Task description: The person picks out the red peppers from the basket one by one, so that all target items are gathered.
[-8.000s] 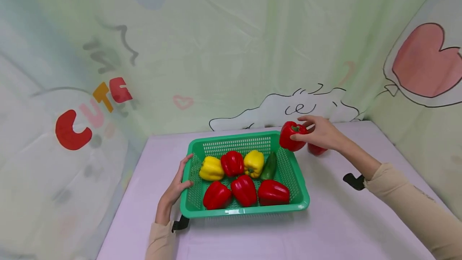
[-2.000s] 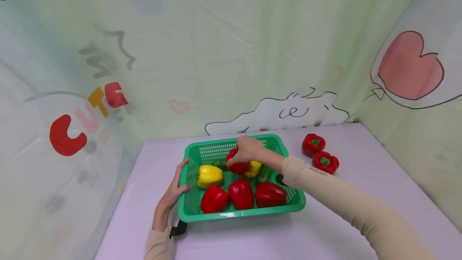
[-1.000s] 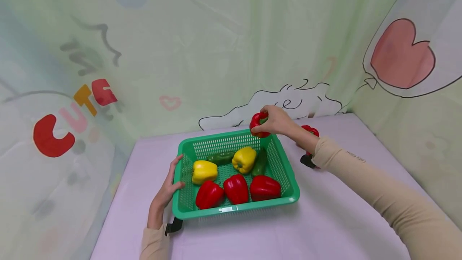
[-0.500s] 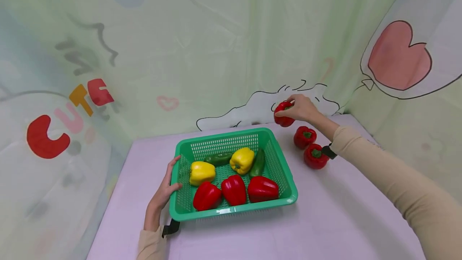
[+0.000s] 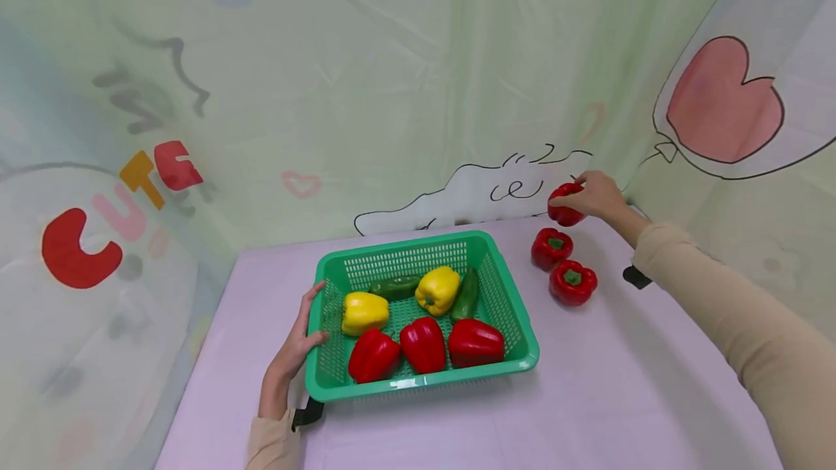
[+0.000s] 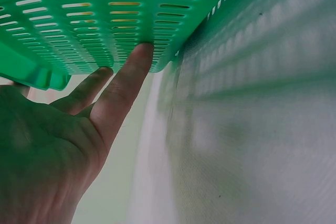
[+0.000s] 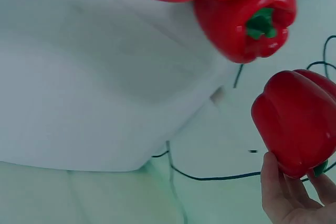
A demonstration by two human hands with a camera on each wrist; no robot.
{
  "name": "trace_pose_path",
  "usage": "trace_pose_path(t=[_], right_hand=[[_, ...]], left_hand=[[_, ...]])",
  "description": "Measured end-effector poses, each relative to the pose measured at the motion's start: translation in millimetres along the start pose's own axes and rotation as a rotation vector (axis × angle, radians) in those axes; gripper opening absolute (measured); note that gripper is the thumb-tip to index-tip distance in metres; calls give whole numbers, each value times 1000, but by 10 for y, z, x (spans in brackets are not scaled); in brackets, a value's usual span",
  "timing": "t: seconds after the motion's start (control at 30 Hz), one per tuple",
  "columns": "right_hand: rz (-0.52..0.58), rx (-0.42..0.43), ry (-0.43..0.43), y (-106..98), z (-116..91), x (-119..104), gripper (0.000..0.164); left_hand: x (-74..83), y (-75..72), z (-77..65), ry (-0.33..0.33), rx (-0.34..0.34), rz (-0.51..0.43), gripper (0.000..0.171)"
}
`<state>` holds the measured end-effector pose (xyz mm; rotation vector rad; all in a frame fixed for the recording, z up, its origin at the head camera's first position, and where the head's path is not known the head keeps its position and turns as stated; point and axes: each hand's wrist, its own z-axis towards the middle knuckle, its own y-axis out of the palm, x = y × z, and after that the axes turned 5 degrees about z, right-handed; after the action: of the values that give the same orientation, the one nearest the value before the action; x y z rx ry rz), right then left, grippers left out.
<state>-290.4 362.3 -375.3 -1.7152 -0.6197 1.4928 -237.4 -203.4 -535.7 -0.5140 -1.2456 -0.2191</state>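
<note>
My right hand [image 5: 597, 196] pinches a red bell pepper [image 5: 564, 205] and holds it up beyond the basket's right side; in the right wrist view the pepper [image 7: 296, 121] sits at the fingertips, its stem partly hidden. Below it two more red bell peppers, the farther one [image 5: 551, 249] and the nearer one [image 5: 572, 283], stand on the table stem up, side by side. My left hand [image 5: 295, 347] holds the left rim of the green plastic basket [image 5: 418, 381]. Thumb and index finger lap over the rim, while other fingers touch the slotted outer wall [image 6: 126, 30] in the left wrist view.
Inside the basket lie three red bell peppers, one of them [image 5: 423, 344] in the middle front, and two yellow bell peppers, left [image 5: 364, 312] and back [image 5: 437, 290]. Two green cucumber-like vegetables [image 5: 465, 296] lie there too. A printed curtain [image 5: 392, 93] hangs behind the table [image 5: 457, 426].
My right hand has lifted a red bell pepper out of the basket's back and carried it right, past the rim. An earlier pepper now stands on the table. My left hand stays at the rim.
</note>
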Motion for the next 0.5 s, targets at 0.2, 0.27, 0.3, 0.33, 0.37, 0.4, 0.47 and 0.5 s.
trace_pose_path(t=[0.2, 0.27, 0.3, 0.33, 0.37, 0.4, 0.47, 0.5], right_hand=[[-20, 4, 20, 30, 26, 293, 76], [-21, 11, 28, 58, 29, 390, 72], [-17, 11, 35, 76, 30, 434, 71], [-13, 10, 45, 95, 33, 479, 69], [-8, 7, 54, 114, 31, 514, 68], [-5, 2, 65, 131, 31, 550, 68], [1, -7, 82, 158, 29, 610, 68], [2, -9, 86, 166, 29, 636, 68]], left_hand=[[-14, -2, 4, 11, 0, 1, 86], [-12, 1, 6, 13, -1, -5, 86], [-11, 1, 6, 12, 0, -5, 86], [-9, 0, 5, 12, 0, -6, 86], [-8, -2, 4, 11, 1, -5, 86], [-4, -3, 4, 10, -1, -6, 86], [-5, -10, 7, 12, -8, -6, 86], [-5, -14, 13, 11, -10, -7, 87]])
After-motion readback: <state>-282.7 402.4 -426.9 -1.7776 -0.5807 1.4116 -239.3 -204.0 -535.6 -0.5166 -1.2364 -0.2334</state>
